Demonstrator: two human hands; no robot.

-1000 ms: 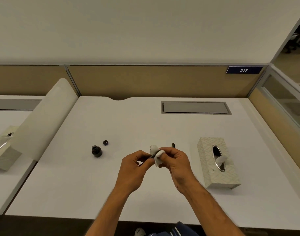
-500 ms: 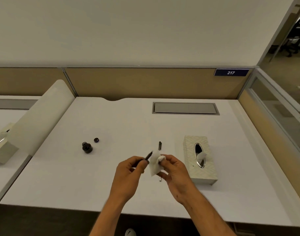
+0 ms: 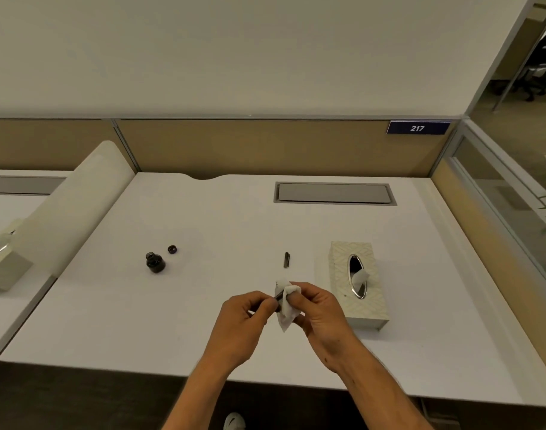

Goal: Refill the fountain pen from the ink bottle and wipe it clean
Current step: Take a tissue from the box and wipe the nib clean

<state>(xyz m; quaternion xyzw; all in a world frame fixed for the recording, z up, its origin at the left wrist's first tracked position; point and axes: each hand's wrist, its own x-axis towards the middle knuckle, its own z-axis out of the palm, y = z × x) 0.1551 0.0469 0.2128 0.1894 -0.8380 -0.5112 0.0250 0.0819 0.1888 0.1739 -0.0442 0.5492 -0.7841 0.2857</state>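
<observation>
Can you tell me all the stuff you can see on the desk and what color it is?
ink bottle: 1, dark, open, left part of the desk
bottle cap: 1, dark, just right of and behind the bottle
pen cap: 1, dark, lying on the desk behind the hands
tissue box: 1, pale patterned, right of the hands, a tissue sticking out
tissue: 1, white, wrapped round the pen's front end
fountain pen: 1, dark, mostly hidden between the hands
desk: 1, white
number sign: 1, blue, reads 217, on the back partition
left hand: 1, holding the pen
right hand: 1, holding the tissue
</observation>
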